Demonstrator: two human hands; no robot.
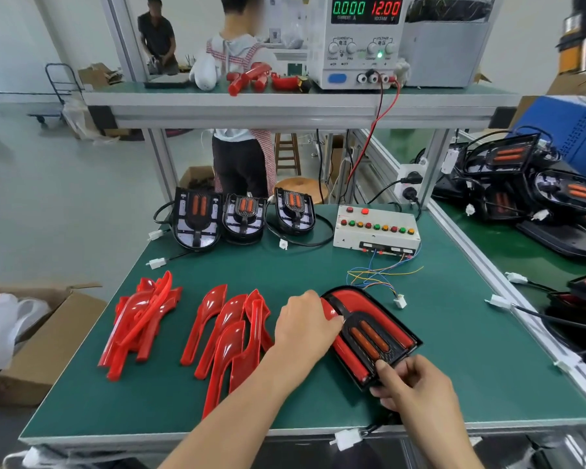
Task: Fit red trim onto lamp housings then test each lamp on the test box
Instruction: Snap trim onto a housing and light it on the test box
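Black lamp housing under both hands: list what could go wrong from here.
1. The left hand presses the red trim on one side only of the black lamp housing; the far side may stay unseated.
2. The housing's white plug hangs over the green table's edge and could snag.

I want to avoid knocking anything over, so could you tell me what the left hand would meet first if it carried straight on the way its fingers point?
The left hand points right, already on the lamp's red trim. Going on, it would probably meet the black centre grille first.
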